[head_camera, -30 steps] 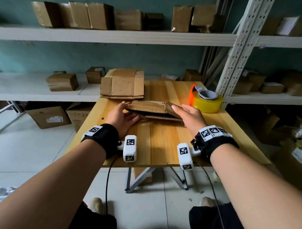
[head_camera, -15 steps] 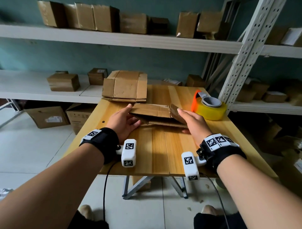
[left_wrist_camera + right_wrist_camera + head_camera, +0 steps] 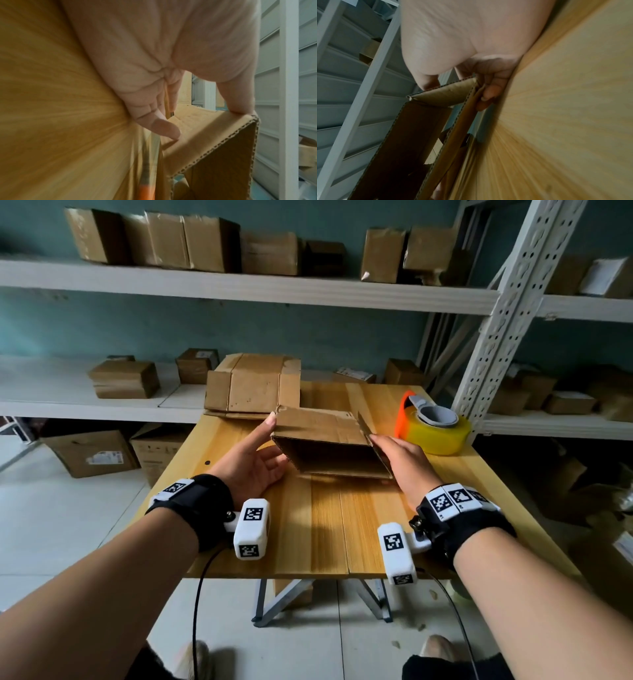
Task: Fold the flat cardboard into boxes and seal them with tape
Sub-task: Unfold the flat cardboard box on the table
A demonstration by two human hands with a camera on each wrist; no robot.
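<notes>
**A:** Two hands on one carton point(image 3: 322, 440), at the middle of the frame, on the wooden table point(image 3: 329, 529). It's half squared up, a slanted tube with its open mouth facing us. How do we stand?

**B:** Our left hand point(image 3: 251, 465) lies fairly straight along the left wall, forefinger tip on the upper left corner and the lower fingers against the wall's bottom edge. Our right hand point(image 3: 402, 465) curls round the right wall, thumb on top, fingers tucked outside it.

**A:** So we press the two side walls towards each other?

**B:** Gently, and evenly. We'd judge the creases want to fall back flat, so we push at the corners, not mid-panel, until the walls stand upright.

**A:** And the flaps?

**B:** Once it's square, we fold the short ones in first. The tape dispenser point(image 3: 433, 428) waits right of centre, just beside our right hand.

**A:** The flat cardboard stack point(image 3: 255, 386)?

**B:** Above centre, untouched.
</notes>
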